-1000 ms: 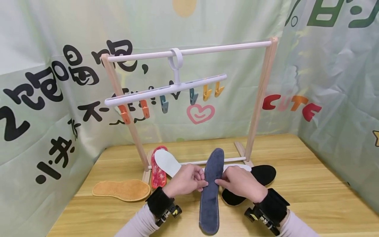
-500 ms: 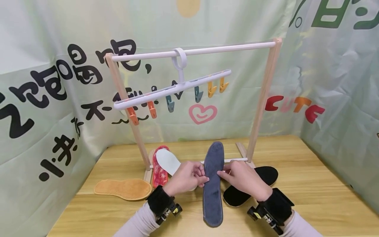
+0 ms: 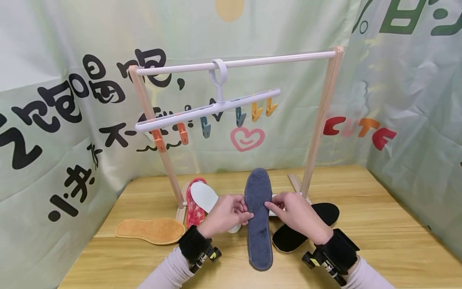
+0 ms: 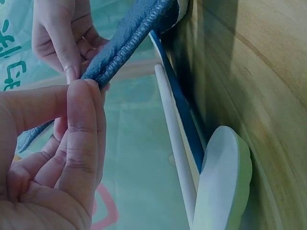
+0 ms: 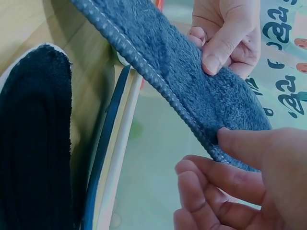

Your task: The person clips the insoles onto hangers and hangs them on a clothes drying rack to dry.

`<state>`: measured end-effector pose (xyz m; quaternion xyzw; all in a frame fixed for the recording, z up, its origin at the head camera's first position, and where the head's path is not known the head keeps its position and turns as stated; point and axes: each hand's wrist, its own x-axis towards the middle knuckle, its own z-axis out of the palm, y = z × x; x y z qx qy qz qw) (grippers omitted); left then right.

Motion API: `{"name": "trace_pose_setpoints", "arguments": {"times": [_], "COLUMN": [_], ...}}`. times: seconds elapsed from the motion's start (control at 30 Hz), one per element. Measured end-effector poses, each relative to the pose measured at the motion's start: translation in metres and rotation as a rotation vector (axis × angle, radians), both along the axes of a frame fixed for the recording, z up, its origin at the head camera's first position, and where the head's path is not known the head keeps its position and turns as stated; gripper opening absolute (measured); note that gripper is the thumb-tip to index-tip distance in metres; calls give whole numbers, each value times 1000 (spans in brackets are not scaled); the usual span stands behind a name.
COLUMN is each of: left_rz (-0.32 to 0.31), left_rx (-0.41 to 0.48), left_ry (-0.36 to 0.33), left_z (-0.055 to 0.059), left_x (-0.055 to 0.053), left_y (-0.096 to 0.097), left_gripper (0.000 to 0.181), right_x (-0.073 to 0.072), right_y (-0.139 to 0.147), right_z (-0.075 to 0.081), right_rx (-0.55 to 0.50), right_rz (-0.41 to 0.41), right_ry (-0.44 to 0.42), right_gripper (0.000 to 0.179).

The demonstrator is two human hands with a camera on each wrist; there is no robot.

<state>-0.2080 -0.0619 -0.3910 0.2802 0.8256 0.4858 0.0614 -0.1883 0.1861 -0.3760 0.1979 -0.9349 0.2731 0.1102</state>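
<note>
A dark grey-blue fuzzy insole (image 3: 258, 237) is held up lengthwise between both hands, its far end raised above the table. My left hand (image 3: 226, 214) pinches its left edge between thumb and fingers. On the opposite edge, the right hand (image 3: 294, 214) pinches it, thumb on the fuzzy face and fingers behind. The stitched rim (image 5: 144, 67) shows in the right wrist view. Behind the hands lie a white insole (image 3: 204, 196) and a red patterned insole (image 3: 195, 212). A black insole (image 3: 326, 213) is partly hidden under the right hand.
An orange insole (image 3: 150, 230) lies at left. A wooden rack (image 3: 323, 116) stands at the back, and from its top bar (image 3: 270, 61) hangs a lilac hanger (image 3: 220, 106) with several coloured clips, such as an orange clip (image 3: 183, 133). Printed cloth surrounds the wooden table (image 3: 379, 241).
Both hands have lifted the grey-blue insole a little, and its far end sits higher. The hanger has swung slightly. The head view has shifted a little.
</note>
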Motion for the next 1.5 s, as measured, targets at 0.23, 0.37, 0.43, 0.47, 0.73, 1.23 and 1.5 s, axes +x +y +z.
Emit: {"name": "trace_pose_setpoints", "arguments": {"times": [0.23, 0.37, 0.43, 0.47, 0.73, 1.23, 1.5], "left_rz": [11, 13, 12, 11, 25, 11, -16], "left_rx": [7, -1, -7, -7, 8, 16, 36], "left_ry": [11, 25, 34, 36, 20, 6, -11], "left_z": [0, 0, 0, 0, 2, 4, 8], "left_x": [-1, -1, -2, -2, -2, -3, -2], "left_y": [0, 0, 0, 0, 0, -7, -14], "left_gripper": [15, 14, 10, 9, 21, 15, 10], "right_x": [-1, 0, 0, 0, 1, 0, 2], "right_y": [0, 0, -1, -1, -2, -4, -6], "right_z": [0, 1, 1, 2, 4, 2, 2], "right_rx": [-26, -33, -39, -41, -68, -130, -145], "right_rz": [7, 12, 13, 15, 22, 63, 82], "right_ry": [9, -2, 1, 5, 37, 62, 67], "right_gripper": [21, 21, 22, 22, 23, 20, 24]}}
